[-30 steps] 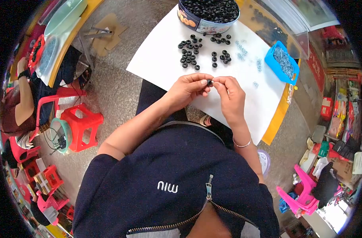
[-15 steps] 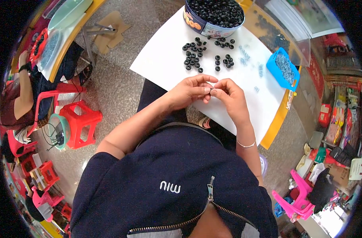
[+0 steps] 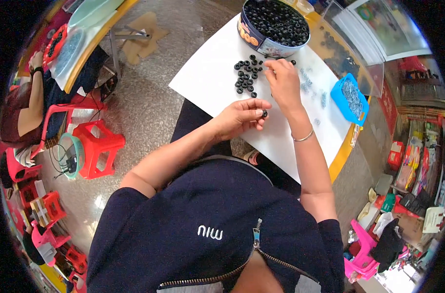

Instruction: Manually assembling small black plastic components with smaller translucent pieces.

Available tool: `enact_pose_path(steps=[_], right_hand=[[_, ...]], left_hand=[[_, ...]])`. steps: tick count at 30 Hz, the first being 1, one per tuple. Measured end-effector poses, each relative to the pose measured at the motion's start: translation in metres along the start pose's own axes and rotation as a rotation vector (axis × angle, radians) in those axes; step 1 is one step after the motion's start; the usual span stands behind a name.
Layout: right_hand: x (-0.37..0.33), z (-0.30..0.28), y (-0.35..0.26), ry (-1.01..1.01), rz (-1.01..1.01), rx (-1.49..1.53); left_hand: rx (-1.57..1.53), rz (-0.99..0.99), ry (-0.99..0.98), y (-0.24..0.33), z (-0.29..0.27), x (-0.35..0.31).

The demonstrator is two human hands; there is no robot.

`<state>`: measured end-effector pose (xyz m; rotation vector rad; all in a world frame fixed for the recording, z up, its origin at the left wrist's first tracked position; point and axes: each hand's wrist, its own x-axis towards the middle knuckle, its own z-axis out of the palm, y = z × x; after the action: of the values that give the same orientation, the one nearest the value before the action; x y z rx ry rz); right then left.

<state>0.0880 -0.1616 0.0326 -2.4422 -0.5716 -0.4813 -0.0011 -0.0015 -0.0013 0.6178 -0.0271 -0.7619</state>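
My left hand (image 3: 240, 118) is closed above the near edge of the white sheet (image 3: 203, 66), pinching a small black ring-shaped piece (image 3: 265, 114) between thumb and fingers. Farther out, my right hand (image 3: 284, 80) reaches over the sheet, its thumb and forefinger apart and no piece visible between them. A loose group of black ring-shaped pieces (image 3: 245, 77) lies just left of its fingertips. Part of the area under this hand is hidden. Small pale bluish bits (image 3: 305, 82) are scattered right of the right hand.
A round tin (image 3: 276, 27) full of black pieces stands at the sheet's far end. To the right is a blue tray (image 3: 350, 99) of bluish bits. Another person's arm (image 3: 34, 97) shows at left, beside a table and red stools (image 3: 99, 146). A pink chair (image 3: 361, 249) stands lower right.
My hands were together at the near edge of the sheet; the right has moved away, up over the black pieces. The left stays near, now showing a black piece in its fingers.
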Motion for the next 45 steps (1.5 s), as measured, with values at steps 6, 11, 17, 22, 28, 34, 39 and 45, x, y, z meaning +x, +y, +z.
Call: enact_pose_path(steps=[6, 11, 17, 22, 28, 34, 39, 45], right_hand=[[0.005, 0.016, 0.004, -0.065, -0.049, -0.101], [-0.006, -0.001, 0.001, -0.033, 0.2, 0.306], [-0.05, -0.045, -0.022, -0.045, 0.625, 1.166], [-0.079, -0.053, -0.037, 0.007, 0.66, 1.286], [-0.098, -0.059, -0.046, 0.066, 0.68, 1.154], [-0.104, -0.069, -0.063, 0.105, 0.623, 0.854], [-0.106, -0.075, -0.069, 0.126, 0.425, 0.579], [-0.107, -0.077, -0.073, 0.123, 0.345, 0.461]], left_hand=[[0.001, 0.009, -0.038, -0.006, -0.007, 0.002], [-0.018, 0.004, -0.032, -0.008, -0.007, 0.001], [-0.064, 0.015, 0.074, 0.0, 0.003, -0.002], [-0.022, 0.045, 0.127, 0.001, 0.017, -0.002], [0.056, 0.045, 0.143, 0.003, 0.031, -0.002], [0.081, 0.051, 0.17, 0.002, 0.041, -0.004], [0.136, 0.057, 0.148, -0.001, 0.044, -0.004], [0.252, 0.09, 0.15, -0.004, 0.045, -0.004]])
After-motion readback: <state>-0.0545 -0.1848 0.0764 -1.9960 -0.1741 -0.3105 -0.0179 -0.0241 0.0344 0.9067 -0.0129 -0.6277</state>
